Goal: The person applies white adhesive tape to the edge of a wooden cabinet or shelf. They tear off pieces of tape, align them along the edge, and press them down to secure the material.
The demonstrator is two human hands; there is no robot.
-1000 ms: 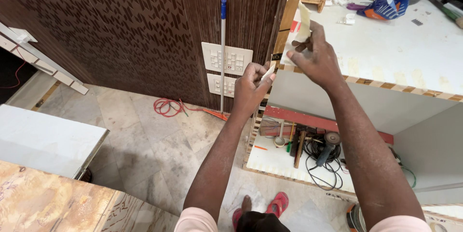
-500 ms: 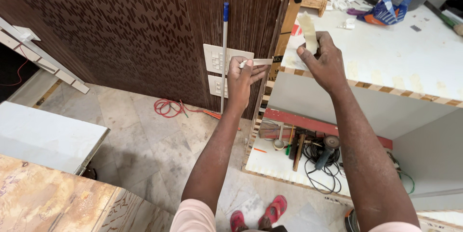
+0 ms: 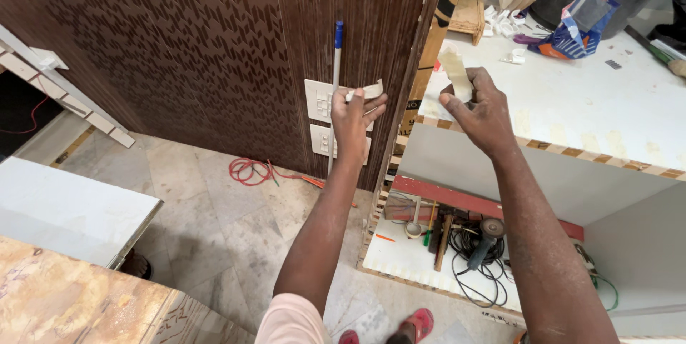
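2 hands up: our left hand (image 3: 351, 117) pinches a pale tape strip (image 3: 366, 92) flat at fingertip level, ready to press. Our right hand (image 3: 480, 112) is closed on a tape roll (image 3: 456, 72), tail upright. Beyond: switch plates (image 3: 319, 100) on brown panel (image 3: 214, 37), white worktop (image 3: 607, 108).

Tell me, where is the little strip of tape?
In the head view, the tape strip is pinched in the left hand, held up before the white switch plates on the brown wall.

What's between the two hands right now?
In the head view, the dark panel's edge shows between left hand, holding a tape strip, and right hand, holding tape.
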